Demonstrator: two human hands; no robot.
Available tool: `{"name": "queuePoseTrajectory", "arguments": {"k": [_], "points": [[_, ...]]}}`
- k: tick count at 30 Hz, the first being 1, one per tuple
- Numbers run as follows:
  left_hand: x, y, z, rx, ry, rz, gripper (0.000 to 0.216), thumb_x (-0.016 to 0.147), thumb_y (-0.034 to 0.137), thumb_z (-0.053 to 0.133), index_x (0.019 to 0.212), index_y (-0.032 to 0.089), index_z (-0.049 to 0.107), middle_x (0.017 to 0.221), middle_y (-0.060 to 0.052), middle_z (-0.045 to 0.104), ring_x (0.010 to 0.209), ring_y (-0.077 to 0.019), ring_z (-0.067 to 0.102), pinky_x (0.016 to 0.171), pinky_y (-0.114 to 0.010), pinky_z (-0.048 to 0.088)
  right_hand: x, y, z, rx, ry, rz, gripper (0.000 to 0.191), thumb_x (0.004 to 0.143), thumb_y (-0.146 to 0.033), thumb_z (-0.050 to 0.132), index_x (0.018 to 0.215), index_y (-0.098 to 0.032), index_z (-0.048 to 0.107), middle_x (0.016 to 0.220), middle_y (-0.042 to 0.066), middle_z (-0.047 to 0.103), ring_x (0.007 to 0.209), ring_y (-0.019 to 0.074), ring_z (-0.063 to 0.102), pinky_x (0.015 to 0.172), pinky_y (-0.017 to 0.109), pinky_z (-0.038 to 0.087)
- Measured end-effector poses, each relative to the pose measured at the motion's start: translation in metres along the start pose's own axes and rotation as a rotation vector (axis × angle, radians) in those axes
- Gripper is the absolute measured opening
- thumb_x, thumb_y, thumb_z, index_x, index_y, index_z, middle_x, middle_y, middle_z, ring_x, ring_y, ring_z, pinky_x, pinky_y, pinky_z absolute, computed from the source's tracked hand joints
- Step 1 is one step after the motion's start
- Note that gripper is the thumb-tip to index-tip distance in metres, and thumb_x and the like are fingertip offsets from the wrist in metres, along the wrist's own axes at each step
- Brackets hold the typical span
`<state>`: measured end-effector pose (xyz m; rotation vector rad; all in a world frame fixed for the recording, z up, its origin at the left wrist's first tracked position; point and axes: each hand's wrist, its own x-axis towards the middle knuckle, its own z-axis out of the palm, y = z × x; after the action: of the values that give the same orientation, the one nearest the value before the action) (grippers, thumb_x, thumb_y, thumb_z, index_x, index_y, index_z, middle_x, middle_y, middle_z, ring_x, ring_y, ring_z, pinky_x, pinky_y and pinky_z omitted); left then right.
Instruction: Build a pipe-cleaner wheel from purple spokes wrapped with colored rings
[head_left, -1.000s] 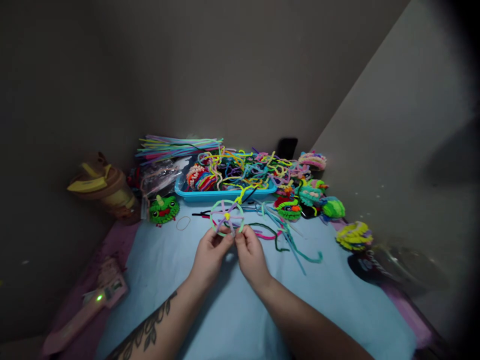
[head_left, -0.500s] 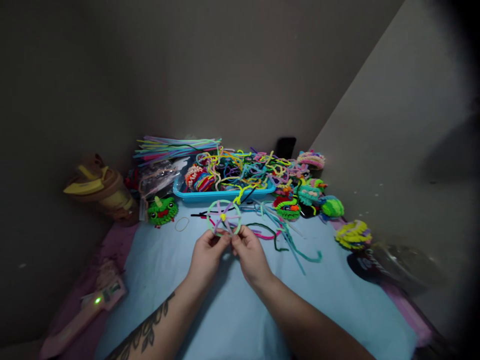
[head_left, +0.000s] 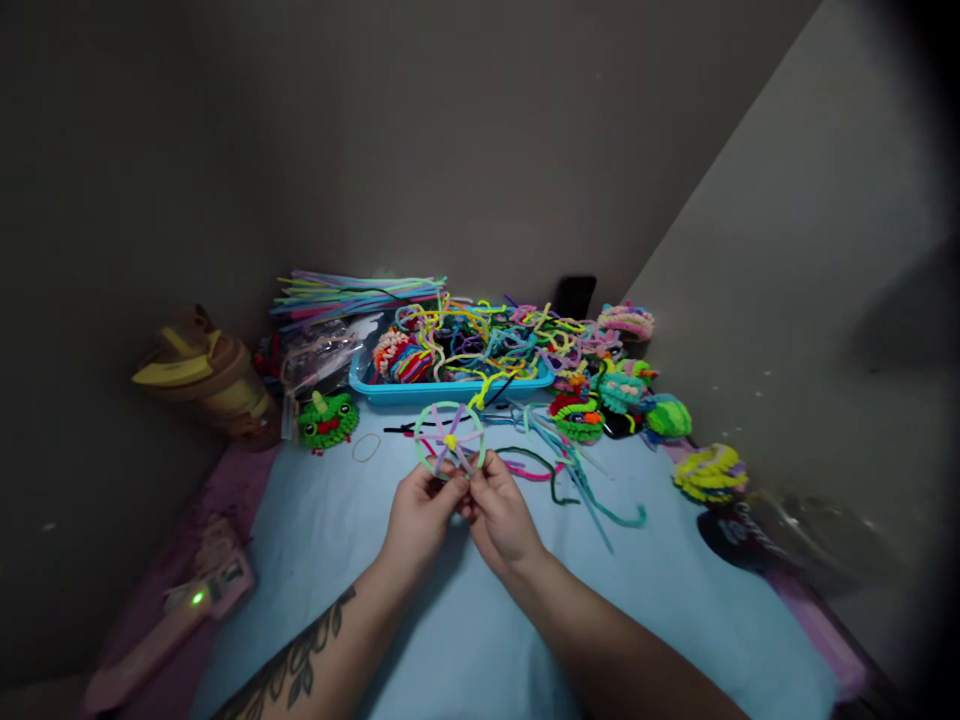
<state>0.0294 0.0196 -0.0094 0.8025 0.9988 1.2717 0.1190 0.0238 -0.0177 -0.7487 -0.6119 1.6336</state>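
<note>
Between both hands stands a wheel of pipe cleaners, with a pale green rim, purple and pink spokes and a yellow knot at its centre. My left hand pinches the rim's lower edge from the left, thumb over fingers. My right hand is closed at the same edge on the right, its fingertips meeting those of the left. The part of the rim under the fingertips is hidden. Just beyond lie loose teal pipe cleaners and a dark green one.
A blue tray heaped with tangled pipe cleaners stands at the back. Straight stems lie behind it. A green frog-like piece and a lidded cup are at left; several fuzzy pieces line the right. A pink device lies front left.
The wheel has tilted slightly, so its face shows more fully. My right hand's fingers have curled a little at the lower rim. The whole view has shifted slightly.
</note>
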Motion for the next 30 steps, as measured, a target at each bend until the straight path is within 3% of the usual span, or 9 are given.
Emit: {"name": "queuePoseTrajectory", "arguments": {"k": [6,17,26,30], "points": [[-0.0014,-0.0035,0.0002,-0.001,0.015,0.002,0.021,0.071,0.026,0.069,0.073,0.015,0.051,0.055,0.004,0.056,0.047,-0.0081,0.05,0.05,-0.021,0.041,-0.0007,0.0016,-0.0004,0.038,0.013,0.046,0.026,0.069,-0.034,0.072,0.08,-0.021,0.052,0.067,-0.006,0.056,0.045,0.0039,0.037,0.042,0.014,0.03],[0.0024,-0.0004,-0.0005,-0.078,0.046,-0.008,0.019,0.07,0.026,0.07,0.072,0.013,0.056,0.057,0.002,0.058,0.052,-0.008,0.052,0.055,-0.021,0.042,0.0029,-0.0074,-0.0014,0.066,-0.017,0.084,0.026,0.067,-0.034,0.076,0.076,-0.018,0.058,0.069,-0.001,0.061,0.053,0.0062,0.048,0.049,0.016,0.04],[-0.0021,-0.0049,-0.0005,0.137,0.076,0.028,0.02,0.071,0.028,0.069,0.074,0.015,0.054,0.057,0.004,0.055,0.049,-0.0081,0.049,0.049,-0.02,0.04,-0.0001,-0.0015,0.0002,-0.003,0.026,0.057,0.025,0.068,-0.036,0.073,0.079,-0.019,0.058,0.066,-0.004,0.059,0.047,0.0058,0.044,0.042,0.016,0.036],[-0.0046,-0.0057,0.0001,0.148,0.106,0.028,0.019,0.07,0.027,0.068,0.075,0.015,0.055,0.064,0.003,0.056,0.054,-0.0087,0.05,0.05,-0.019,0.04,-0.0037,-0.001,0.0048,-0.026,0.028,0.033,0.024,0.07,-0.035,0.07,0.085,-0.02,0.06,0.071,-0.001,0.062,0.054,0.0092,0.051,0.045,0.019,0.038]]}}
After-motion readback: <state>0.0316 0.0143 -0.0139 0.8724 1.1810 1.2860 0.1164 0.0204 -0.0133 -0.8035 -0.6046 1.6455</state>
